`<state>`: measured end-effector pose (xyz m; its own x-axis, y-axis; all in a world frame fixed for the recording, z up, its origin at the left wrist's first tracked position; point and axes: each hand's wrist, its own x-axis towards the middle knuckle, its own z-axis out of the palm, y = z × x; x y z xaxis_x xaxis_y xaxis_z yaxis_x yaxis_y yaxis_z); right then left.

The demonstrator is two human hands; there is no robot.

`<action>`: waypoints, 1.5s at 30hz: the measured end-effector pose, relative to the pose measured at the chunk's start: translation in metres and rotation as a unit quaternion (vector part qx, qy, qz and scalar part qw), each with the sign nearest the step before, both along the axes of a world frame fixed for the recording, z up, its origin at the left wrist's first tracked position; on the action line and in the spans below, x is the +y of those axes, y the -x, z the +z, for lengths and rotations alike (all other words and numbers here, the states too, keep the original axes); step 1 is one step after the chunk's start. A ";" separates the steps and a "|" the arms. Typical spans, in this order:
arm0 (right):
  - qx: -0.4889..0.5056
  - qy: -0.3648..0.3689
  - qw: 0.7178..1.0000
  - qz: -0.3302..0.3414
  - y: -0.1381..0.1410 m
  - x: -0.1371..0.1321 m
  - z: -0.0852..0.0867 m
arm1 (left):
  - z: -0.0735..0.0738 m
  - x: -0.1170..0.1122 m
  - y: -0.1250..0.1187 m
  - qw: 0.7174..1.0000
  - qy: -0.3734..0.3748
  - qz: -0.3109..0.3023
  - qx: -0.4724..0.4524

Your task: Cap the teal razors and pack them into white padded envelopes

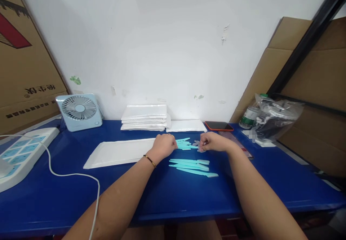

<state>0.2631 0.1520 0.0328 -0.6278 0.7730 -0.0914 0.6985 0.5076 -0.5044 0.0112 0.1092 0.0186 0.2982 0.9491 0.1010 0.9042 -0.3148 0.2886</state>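
Note:
My left hand [165, 145] is closed, pinching the handle end of a teal eyebrow razor [187, 147] above the blue table. At the razor's other end, my right hand [212, 141] is closed in a pinch on what looks like a small clear plastic cap, mostly covered by the fingers. Just behind and between the hands lie more teal razors [183, 140]. A few clear plastic pieces [196, 143] rest beside my right fingertips. Nearer to me, several teal razors [189, 166] lie side by side, their blade ends to the right.
A white padded mailer [116, 154] lies left of my hands. Behind are a stack of white mailers [144, 115], another flat mailer [186, 125] and a phone [218, 126]. A fan [79, 112] and power strip [24, 153] stand left; a bottle [249, 116] and plastic bag [281, 117] right.

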 end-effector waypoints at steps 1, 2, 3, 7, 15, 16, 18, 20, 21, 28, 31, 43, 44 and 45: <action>0.003 -0.014 0.999 -0.029 -0.003 0.002 0.000 | 0.000 0.002 0.004 1.000 -0.007 0.014 0.000; 0.003 -0.030 0.998 -0.056 -0.007 0.003 0.000 | 0.000 0.004 0.007 1.000 -0.013 0.024 -0.005; 0.001 -0.046 0.996 -0.075 -0.009 0.004 0.000 | 0.000 0.004 0.008 0.999 -0.018 0.029 -0.012; 0.002 -0.047 0.997 -0.063 -0.010 0.003 0.003 | 0.003 -0.004 0.003 0.998 0.004 -0.030 -0.051; 0.004 0.023 1.000 -0.011 -0.003 -0.005 0.009 | -0.001 -0.019 -0.017 0.989 0.110 -0.099 -0.013; 0.007 0.035 0.999 0.000 -0.003 -0.006 0.010 | -0.002 -0.018 -0.017 0.990 0.103 -0.092 -0.012; 0.008 0.058 0.998 0.024 -0.001 -0.007 0.010 | -0.002 -0.015 -0.014 0.993 0.081 -0.087 -0.018; 0.012 0.075 0.996 0.038 0.001 -0.007 0.009 | -0.001 -0.012 -0.012 0.995 0.054 -0.081 -0.023; 0.019 0.079 0.996 0.040 0.002 -0.007 0.009 | 0.000 -0.010 -0.010 0.996 0.043 -0.077 -0.023; 0.015 0.020 0.998 -0.060 -0.006 0.002 0.005 | 0.003 0.004 0.004 1.000 -0.013 -0.011 0.006; 0.001 -0.027 0.995 -0.092 -0.010 0.000 0.010 | 0.001 0.004 0.007 1.000 -0.012 -0.006 -0.019; -0.083 0.022 0.993 0.079 0.021 -0.015 0.005 | -0.002 -0.008 -0.006 0.990 0.043 -0.116 -0.072; -0.072 0.014 0.994 0.076 0.023 -0.015 0.005 | -0.002 -0.008 -0.007 0.989 0.043 -0.129 -0.060; -0.060 0.002 0.996 0.072 0.024 -0.015 0.005 | -0.002 -0.008 -0.008 0.989 0.040 -0.135 -0.046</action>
